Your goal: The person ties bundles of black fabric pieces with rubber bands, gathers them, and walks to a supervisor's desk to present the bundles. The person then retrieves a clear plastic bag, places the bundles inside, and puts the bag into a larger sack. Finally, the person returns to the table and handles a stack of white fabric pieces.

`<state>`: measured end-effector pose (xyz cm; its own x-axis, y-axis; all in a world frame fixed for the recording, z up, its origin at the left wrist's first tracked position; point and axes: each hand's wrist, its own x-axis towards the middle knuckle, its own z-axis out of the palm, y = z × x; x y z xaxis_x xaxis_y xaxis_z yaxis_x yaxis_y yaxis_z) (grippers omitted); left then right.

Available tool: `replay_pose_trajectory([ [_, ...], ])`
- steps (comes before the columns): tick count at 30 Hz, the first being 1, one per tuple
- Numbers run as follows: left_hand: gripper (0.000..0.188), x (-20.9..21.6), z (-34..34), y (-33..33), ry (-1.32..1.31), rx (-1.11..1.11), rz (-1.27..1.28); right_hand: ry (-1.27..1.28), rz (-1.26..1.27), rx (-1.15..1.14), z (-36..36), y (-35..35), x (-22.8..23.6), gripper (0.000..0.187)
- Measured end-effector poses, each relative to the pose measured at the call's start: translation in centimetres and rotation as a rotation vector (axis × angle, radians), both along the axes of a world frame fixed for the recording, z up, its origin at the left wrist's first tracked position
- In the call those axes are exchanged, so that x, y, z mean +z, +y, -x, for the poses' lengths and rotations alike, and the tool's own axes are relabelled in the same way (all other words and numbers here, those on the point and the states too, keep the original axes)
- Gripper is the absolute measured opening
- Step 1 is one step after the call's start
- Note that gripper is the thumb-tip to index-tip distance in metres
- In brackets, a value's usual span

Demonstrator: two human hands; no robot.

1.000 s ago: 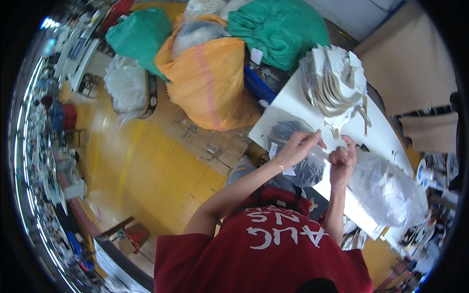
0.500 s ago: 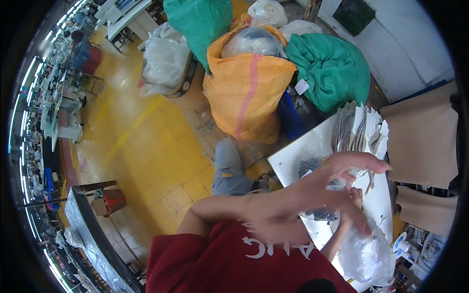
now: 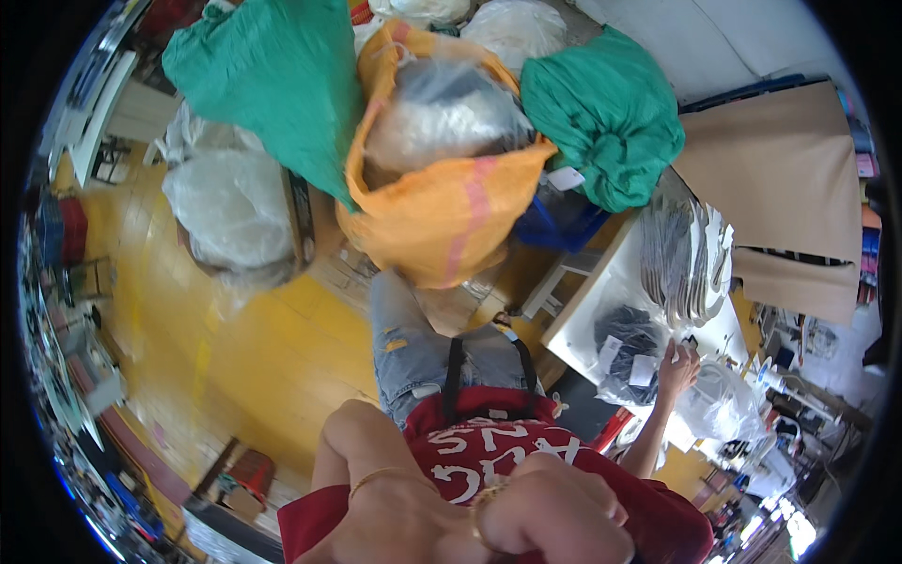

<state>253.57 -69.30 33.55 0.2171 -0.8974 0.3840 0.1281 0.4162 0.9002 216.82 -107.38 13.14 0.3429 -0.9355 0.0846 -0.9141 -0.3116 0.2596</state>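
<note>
My right hand [image 3: 678, 368] reaches onto the white table [image 3: 575, 331], its fingers bent together at a small dark bit I cannot make out. Beside it lies a clear plastic pack of dark cloth [image 3: 628, 352] with white labels. A stack of cut grey and white pieces [image 3: 684, 263] lies just beyond that hand. On its other side sits a crumpled clear plastic bag [image 3: 722, 399]. My left hand [image 3: 564, 503] is raised close in front of my chest, at the lower edge, with a bracelet at the wrist. Its fingers are curled and partly hidden; nothing shows in them.
Ahead stands an open orange sack [image 3: 451, 221] with plastic-wrapped goods, between green sacks [image 3: 282, 85] [image 3: 601, 122]. A carton with clear plastic bags [image 3: 230, 211] is at left. Brown sheets [image 3: 775, 179] hang beyond the table. A blue crate [image 3: 554, 226] sits by the orange sack.
My left hand has drawn back from over the table toward me, its spread fingers now curled. The view has shifted, uncovering my right hand and the plastic pack.
</note>
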Motion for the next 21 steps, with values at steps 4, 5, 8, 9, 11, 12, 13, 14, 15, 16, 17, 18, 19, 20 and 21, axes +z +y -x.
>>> replay_pose_trajectory([
  [4, 0.043, 1.4, -8.4, 3.3, -0.104, 0.008, -0.154, -0.105, 0.088, -0.337, 0.1, 3.1, -2.7, 0.072],
  [5, 0.043, 1.5, -10.0, 3.8, -0.127, 0.01, -0.199, -0.162, 0.081, -0.386, 0.3, 3.7, -3.3, 0.085],
  [8, 0.045, 2.1, -13.9, 4.5, -0.226, 0.022, -0.362, -0.255, 0.005, -0.514, 1.1, 4.8, -5.0, 0.119],
  [9, 0.045, 2.1, -15.0, 4.5, -0.269, 0.031, -0.438, -0.255, -0.015, -0.621, 1.5, 5.2, -5.4, 0.12],
  [11, 0.046, 2.1, -16.6, 4.5, -0.379, 0.046, -0.638, -0.253, -0.08, -0.718, 2.4, 5.5, -6.1, 0.11],
  [12, 0.046, 1.9, -17.2, 4.3, -0.443, 0.052, -0.771, -0.252, -0.122, -0.714, 3.0, 5.6, -6.2, 0.101],
  [13, 0.047, 1.6, -17.8, 4.0, -0.518, 0.07, -0.918, -0.258, -0.16, -0.707, 3.5, 5.5, -6.3, 0.092],
  [14, 0.047, 1.1, -18.3, 3.3, -0.587, 0.131, -1.029, -0.286, -0.168, -0.675, 4.1, 5.1, -6.2, 0.085],
  [15, 0.048, -0.1, -19.0, 2.4, -0.634, 0.21, -1.089, -0.206, -0.09, -0.541, 4.7, 4.9, -6.1, 0.081],
  [16, 0.048, -1.7, -19.8, 1.2, -0.663, 0.304, -1.097, -0.209, -0.122, -0.512, 5.4, 4.4, -5.7, 0.08],
  [17, 0.047, -4.7, -21.3, -0.9, -0.661, 0.41, -0.935, -0.199, -0.075, -0.546, 5.8, 3.1, -5.3, 0.083],
  [18, 0.045, -7.7, -22.8, -3.0, -0.671, 0.505, -0.772, -0.171, -0.074, -0.616, 6.4, 2.2, -4.7, 0.085],
  [19, 0.044, -11.4, -25.1, -6.5, -0.667, 0.593, -0.612, -0.143, 0.058, -0.588, 6.9, 1.3, -4.3, 0.081],
  [20, 0.043, -14.7, -26.8, -9.4, -0.655, 0.7, -0.421, -0.071, 0.15, -0.614, 7.4, 0.0, -3.8, 0.077],
  [21, 0.036, -17.8, -27.9, -11.9, -0.976, 0.797, -0.493, -0.12, 0.138, -0.636, 7.8, -0.8, -3.5, 0.081],
])
